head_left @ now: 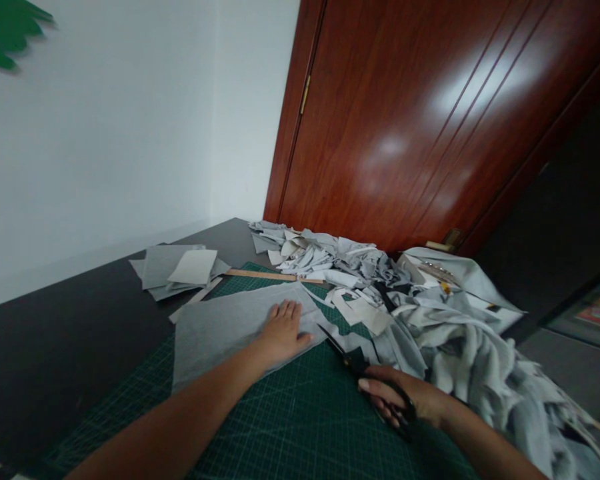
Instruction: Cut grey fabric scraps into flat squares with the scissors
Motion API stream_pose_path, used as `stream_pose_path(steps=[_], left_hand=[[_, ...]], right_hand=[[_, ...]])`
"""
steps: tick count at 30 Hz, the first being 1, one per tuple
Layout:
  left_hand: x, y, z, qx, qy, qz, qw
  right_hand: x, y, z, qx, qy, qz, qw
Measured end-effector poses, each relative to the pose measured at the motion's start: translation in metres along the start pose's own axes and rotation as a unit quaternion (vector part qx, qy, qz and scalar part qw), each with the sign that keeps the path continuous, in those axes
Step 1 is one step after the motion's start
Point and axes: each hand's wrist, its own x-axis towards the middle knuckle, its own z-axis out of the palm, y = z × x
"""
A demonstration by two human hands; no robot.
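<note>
Pressing flat with the left hand (283, 327), palm down, fingers stretched forward side by side, thumb a little apart; gripping nothing, only bearing on the grey cloth (220, 320) near its right end. Holding the scissors (355, 362) with the right hand (397, 395), closed around the handles. Cannot tell how far open the blades, because of their thin, dark outline.

Pointing with the scissors forward and to the left, tip very near the right edge of the grey cloth; touching it or only beside it, not possible to tell.

As for the grey cloth: lying to the left of the right hand and under the left one, flat, mostly on the cutting mat (300, 427), long axis seemingly from left to right. Nearer to it, the left hand, in full contact; farther, the right hand, with the length of the blades between. Most visible room on the cutting mat: toward its near side, below both hands.

Farther out, across the far corner of the cutting mat, the wooden ruler (260, 274). Beyond the left end of the grey cloth, a stack of cut pieces (161, 263) on the table (35, 360). Along the far edge of the surface, before the door (380, 133), and down its right side, a heap of scraps (460, 367), leaving tighter room beside the right hand.
</note>
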Motion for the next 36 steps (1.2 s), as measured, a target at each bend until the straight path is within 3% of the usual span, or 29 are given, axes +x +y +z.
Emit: stream_pose_path(steps=[7,13,21,28,32,36], left_hand=[[0.000,-0.010,-0.009,0.023,0.027,-0.031,0.999],[0.000,-0.015,-0.005,0.031,-0.001,-0.041,0.999],[0.001,-0.015,-0.003,0.025,-0.013,-0.036,0.999],[0.001,-0.016,0.000,0.022,0.027,-0.029,0.999],[-0.004,-0.002,-0.011,-0.007,0.087,0.046,0.995],[-0.012,0.018,-0.012,-0.047,0.067,0.120,0.989]], right_hand=[[0.000,0.002,0.000,0.011,0.002,-0.002,1.000],[0.000,0.005,-0.002,0.049,0.004,0.006,0.999],[0.007,-0.013,-0.004,0.069,-0.011,0.024,0.997],[0.006,-0.010,-0.004,0.104,-0.012,0.030,0.994],[-0.001,-0.007,-0.004,0.117,-0.009,0.028,0.993],[-0.004,-0.004,-0.003,0.126,-0.009,0.029,0.992]])
